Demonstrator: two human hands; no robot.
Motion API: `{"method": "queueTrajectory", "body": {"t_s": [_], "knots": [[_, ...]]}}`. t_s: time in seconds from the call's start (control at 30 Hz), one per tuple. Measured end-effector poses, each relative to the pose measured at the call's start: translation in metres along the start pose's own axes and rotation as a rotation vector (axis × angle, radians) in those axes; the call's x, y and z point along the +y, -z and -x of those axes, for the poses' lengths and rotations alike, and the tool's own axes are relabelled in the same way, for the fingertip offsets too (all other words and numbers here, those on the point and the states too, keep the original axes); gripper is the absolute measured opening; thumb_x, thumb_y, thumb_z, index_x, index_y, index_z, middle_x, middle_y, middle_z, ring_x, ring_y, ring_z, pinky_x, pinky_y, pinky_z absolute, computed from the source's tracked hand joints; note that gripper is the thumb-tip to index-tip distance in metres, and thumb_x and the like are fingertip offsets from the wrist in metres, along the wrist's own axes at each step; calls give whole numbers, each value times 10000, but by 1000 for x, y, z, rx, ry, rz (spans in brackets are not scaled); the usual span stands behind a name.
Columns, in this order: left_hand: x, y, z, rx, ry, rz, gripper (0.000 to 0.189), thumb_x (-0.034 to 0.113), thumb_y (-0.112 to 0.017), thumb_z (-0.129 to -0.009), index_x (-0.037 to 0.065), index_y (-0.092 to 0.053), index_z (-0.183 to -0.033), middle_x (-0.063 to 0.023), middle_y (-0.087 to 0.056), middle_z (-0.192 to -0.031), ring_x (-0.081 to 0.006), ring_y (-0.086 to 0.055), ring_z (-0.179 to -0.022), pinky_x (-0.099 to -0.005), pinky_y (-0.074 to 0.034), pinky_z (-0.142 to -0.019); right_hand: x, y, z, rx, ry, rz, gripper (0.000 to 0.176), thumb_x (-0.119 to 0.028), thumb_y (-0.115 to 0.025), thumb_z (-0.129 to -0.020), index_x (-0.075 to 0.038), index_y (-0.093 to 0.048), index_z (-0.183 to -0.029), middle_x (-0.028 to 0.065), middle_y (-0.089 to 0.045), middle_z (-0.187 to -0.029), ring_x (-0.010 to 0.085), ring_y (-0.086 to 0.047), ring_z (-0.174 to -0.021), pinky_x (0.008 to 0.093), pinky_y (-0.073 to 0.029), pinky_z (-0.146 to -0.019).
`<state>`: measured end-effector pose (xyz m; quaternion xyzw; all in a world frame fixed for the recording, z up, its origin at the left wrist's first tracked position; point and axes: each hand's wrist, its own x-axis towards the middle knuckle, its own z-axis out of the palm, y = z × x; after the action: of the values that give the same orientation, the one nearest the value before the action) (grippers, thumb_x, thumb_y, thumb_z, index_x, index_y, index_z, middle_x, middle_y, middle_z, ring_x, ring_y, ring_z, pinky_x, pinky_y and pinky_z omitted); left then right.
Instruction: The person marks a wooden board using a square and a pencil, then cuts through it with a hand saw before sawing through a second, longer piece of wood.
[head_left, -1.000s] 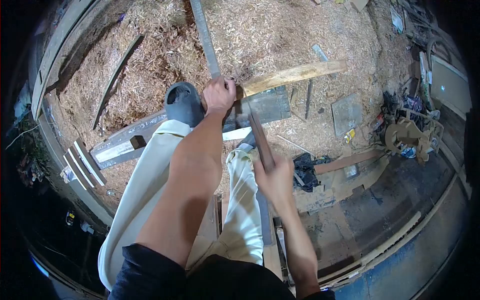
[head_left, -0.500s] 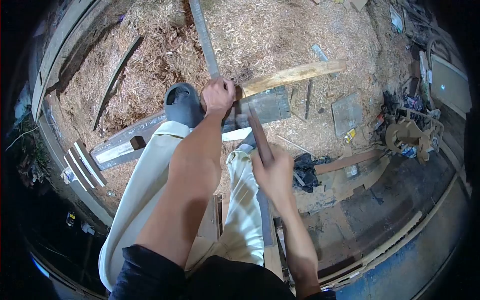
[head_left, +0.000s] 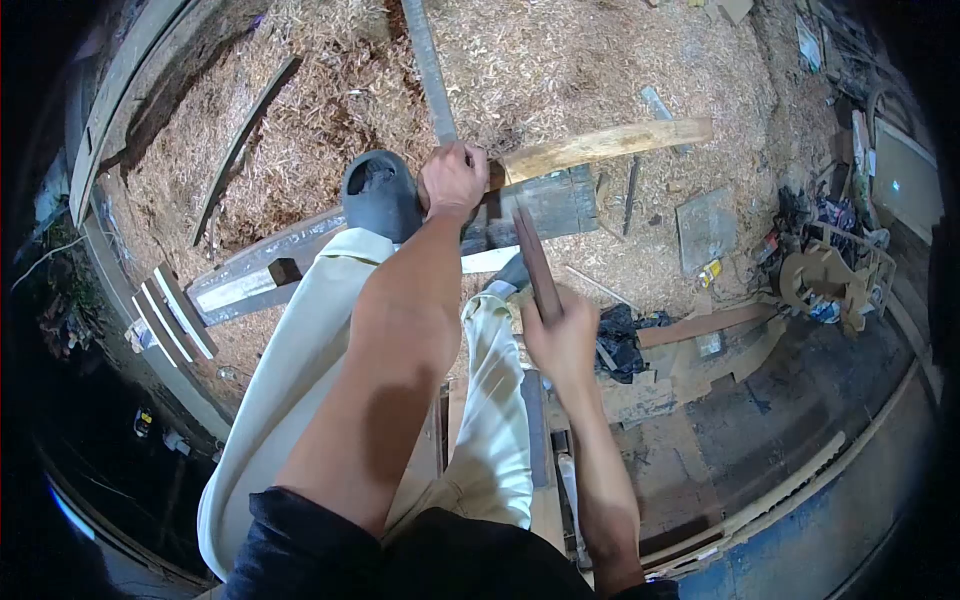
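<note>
My left hand (head_left: 455,181) is closed at the lower end of a long flat grey bar (head_left: 430,75), beside a curved light wooden piece (head_left: 605,146). What exactly its fingers wrap round is partly hidden. Under it lies a dark plank (head_left: 555,208). A dark foot covering (head_left: 382,195) rests on the plank, left of that hand. My right hand (head_left: 562,335) grips a dark wooden handle (head_left: 538,265), whose far end points up toward the plank and is blurred.
Wood shavings (head_left: 330,110) cover the ground. Pale curved strips (head_left: 173,315) lie at the left. On the right are a flat grey board (head_left: 706,230), a black plastic bag (head_left: 622,345) and a torn cardboard piece (head_left: 815,275).
The scene has shifted slightly right in the view. The handle in my right hand has a slightly different tilt, and its far end has moved. My left hand keeps its place beside the wood.
</note>
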<state>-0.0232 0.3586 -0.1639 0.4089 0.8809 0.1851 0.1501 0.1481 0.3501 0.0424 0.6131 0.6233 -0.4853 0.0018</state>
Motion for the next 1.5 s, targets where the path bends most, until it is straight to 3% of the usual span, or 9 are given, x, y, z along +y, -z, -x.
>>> {"method": "queueTrajectory", "body": {"t_s": [0.17,0.37,0.6,0.9,1.0,1.07,1.27,1.33,1.5], "knots": [[-2,-2,0,52,-60,3,246,200,-532,-810,17,-587,-655,-181,-611,-687,-343,-612,-659,-439,-514,-622,9,13,34,12,-104,-48,185,-91,-650,-731,37,-673,-863,196,-570,-546,217,-648,-529,345,-468,-507],[-3,-3,-3,61,-71,6,225,181,-525,-811,18,-584,-667,-177,-615,-699,-353,-616,-649,-437,-515,-613,6,-28,-54,-11,-44,-84,217,-149,-634,-754,67,-643,-767,243,-575,-589,362,-630,-552,384,-468,-523],[-3,-5,-3,84,-64,18,226,182,-514,-816,15,-589,-684,-185,-624,-716,-353,-620,-674,-438,-517,-639,-1,31,68,-54,-188,-97,298,-103,-633,-734,64,-649,-980,241,-576,-593,325,-615,-514,360,-478,-530],[0,-1,1,21,-54,11,223,211,-521,-817,31,-597,-708,-181,-627,-715,-350,-623,-691,-443,-512,-658,-20,-12,-52,0,-67,-64,300,-211,-636,-767,87,-642,-804,305,-576,-665,466,-600,-686,460,-491,-599],[0,-2,1,22,-37,-14,228,205,-517,-819,27,-578,-691,-196,-622,-703,-349,-618,-675,-440,-509,-653,-25,33,26,-31,-192,-51,230,-135,-621,-766,91,-603,-725,192,-514,-503,202,-543,-443,360,-412,-462],[1,-1,1,40,-53,-1,245,214,-502,-835,21,-587,-711,-197,-622,-700,-365,-618,-650,-461,-507,-623,-5,44,73,-1,-239,-167,208,-123,-615,-768,82,-604,-733,165,-503,-501,155,-524,-458,336,-408,-468],[-3,-4,3,43,-69,8,238,207,-522,-820,18,-574,-684,-185,-623,-710,-357,-613,-657,-443,-510,-645,13,-26,-21,96,9,2,232,-147,-628,-762,81,-620,-722,218,-552,-547,251,-609,-523,377,-444,-519],[-3,-3,-1,59,-85,17,238,202,-522,-819,16,-577,-681,-190,-609,-684,-359,-610,-640,-447,-507,-635,0,-31,-58,33,-104,-61,244,-163,-636,-758,79,-623,-722,223,-552,-550,272,-615,-521,392,-451,-528],[-2,-1,2,25,-59,24,232,195,-524,-813,14,-571,-677,-193,-599,-675,-360,-606,-644,-456,-499,-642,-3,16,37,48,-37,-51,184,-120,-634,-758,62,-625,-738,194,-557,-543,224,-585,-469,370,-438,-490]]}}
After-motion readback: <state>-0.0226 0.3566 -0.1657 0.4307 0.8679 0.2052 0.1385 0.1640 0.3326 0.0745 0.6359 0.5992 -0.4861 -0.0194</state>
